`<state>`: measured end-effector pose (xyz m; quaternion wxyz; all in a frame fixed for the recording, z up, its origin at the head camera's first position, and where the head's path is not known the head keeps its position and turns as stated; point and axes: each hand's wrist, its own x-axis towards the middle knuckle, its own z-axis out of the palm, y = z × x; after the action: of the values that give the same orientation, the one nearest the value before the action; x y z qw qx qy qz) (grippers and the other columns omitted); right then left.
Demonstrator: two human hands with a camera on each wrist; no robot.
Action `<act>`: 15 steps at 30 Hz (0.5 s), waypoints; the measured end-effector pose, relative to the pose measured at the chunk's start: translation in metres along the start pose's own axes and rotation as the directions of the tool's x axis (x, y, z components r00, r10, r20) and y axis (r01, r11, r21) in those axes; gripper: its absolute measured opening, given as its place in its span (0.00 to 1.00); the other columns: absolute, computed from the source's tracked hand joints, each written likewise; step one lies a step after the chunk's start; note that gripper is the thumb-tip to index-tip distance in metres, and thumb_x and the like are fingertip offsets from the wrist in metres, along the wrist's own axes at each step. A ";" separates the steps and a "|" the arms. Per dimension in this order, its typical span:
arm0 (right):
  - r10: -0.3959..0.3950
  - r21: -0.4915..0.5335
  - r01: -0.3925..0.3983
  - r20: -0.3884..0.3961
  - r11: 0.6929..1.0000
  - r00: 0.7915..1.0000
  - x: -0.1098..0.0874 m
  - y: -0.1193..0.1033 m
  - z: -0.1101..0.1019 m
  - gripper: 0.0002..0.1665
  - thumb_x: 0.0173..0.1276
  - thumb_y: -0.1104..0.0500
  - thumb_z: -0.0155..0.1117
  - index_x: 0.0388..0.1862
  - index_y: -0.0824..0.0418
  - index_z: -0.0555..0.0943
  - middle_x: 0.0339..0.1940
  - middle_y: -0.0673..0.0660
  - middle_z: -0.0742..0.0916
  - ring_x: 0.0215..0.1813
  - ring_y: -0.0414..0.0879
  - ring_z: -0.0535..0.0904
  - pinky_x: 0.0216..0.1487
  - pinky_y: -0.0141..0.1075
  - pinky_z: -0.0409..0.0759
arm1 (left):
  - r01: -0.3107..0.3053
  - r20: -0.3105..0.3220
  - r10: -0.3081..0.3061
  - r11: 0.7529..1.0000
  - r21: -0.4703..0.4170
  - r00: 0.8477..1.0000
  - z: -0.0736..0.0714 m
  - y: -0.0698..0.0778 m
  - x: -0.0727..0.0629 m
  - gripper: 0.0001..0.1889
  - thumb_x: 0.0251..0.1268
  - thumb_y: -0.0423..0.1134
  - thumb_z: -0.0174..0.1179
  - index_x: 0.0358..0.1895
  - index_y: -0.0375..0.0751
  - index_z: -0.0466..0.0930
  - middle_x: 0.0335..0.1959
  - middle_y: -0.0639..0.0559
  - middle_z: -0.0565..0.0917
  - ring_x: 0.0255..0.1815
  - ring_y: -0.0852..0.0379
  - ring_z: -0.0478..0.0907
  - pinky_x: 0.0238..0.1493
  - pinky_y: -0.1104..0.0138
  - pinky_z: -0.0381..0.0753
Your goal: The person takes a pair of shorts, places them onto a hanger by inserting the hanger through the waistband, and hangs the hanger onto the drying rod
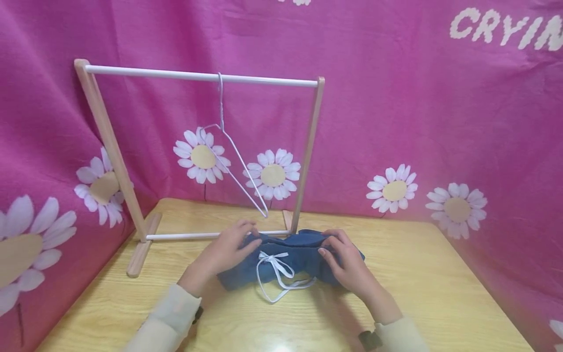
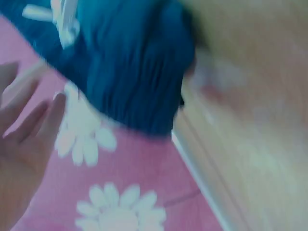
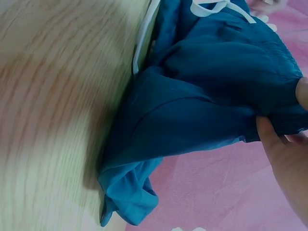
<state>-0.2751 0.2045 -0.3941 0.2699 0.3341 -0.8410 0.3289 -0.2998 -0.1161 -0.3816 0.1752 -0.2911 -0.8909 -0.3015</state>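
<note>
Dark blue shorts (image 1: 303,255) with a gathered elastic waistband lie bunched on the table in front of me. A white drawstring (image 1: 276,264), tied in a bow, trails from their front onto the wood. At the right end of the waistband, my right hand (image 1: 349,266) pinches the fabric between thumb and fingers; the right wrist view shows this hand (image 3: 286,161) lifting that edge. My left hand (image 1: 228,249) is by the left end of the waistband. In the left wrist view its loosely extended fingers (image 2: 52,118) stand apart from the cloth.
Behind the shorts stands a rack with wooden uprights (image 1: 310,151) and a white top rail (image 1: 176,74). A white wire hanger (image 1: 221,105) hangs from the rail, turned at an angle. Pink flowered cloth (image 1: 374,112) walls the back and sides of the wooden table (image 1: 409,274).
</note>
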 end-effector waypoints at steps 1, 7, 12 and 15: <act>0.003 0.007 -0.003 0.000 1.000 1.000 -0.001 0.000 -0.001 0.09 0.66 0.72 0.68 0.34 0.61 0.78 0.53 0.67 0.82 0.50 0.57 0.84 0.47 0.46 0.86 | 0.006 -0.066 -0.007 1.000 -0.006 0.998 -0.008 -0.002 0.004 0.11 0.72 0.41 0.63 0.49 0.38 0.81 0.59 0.40 0.79 0.54 0.43 0.82 0.55 0.51 0.83; 0.023 0.040 -0.024 0.013 0.999 1.000 -0.002 -0.001 -0.004 0.09 0.67 0.72 0.67 0.35 0.61 0.77 0.53 0.67 0.82 0.51 0.58 0.84 0.48 0.45 0.87 | -0.011 -0.552 -0.012 0.999 -0.039 0.833 -0.074 -0.020 0.042 0.11 0.71 0.35 0.64 0.48 0.30 0.81 0.50 0.37 0.82 0.53 0.42 0.79 0.49 0.56 0.83; 0.031 0.059 -0.032 0.009 0.998 0.999 -0.003 -0.003 -0.006 0.11 0.66 0.74 0.67 0.36 0.62 0.76 0.53 0.65 0.82 0.51 0.58 0.84 0.48 0.43 0.87 | -0.030 -0.629 -0.059 0.991 -0.130 0.775 -0.119 -0.025 0.078 0.17 0.72 0.37 0.62 0.58 0.30 0.79 0.56 0.38 0.82 0.61 0.45 0.76 0.56 0.50 0.78; 0.023 0.067 -0.023 0.011 0.997 1.000 -0.002 -0.005 -0.007 0.11 0.66 0.74 0.67 0.36 0.62 0.75 0.53 0.65 0.82 0.52 0.58 0.84 0.48 0.42 0.87 | -0.006 -0.577 -0.101 0.984 -0.179 0.810 -0.137 -0.024 0.094 0.21 0.75 0.39 0.60 0.65 0.33 0.75 0.64 0.39 0.79 0.69 0.45 0.71 0.64 0.48 0.71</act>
<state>-0.2681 0.2074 -0.3891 0.2506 0.3349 -0.8345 0.3585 -0.3681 -0.1804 -0.2428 0.4066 -0.1761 -0.7716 -0.4564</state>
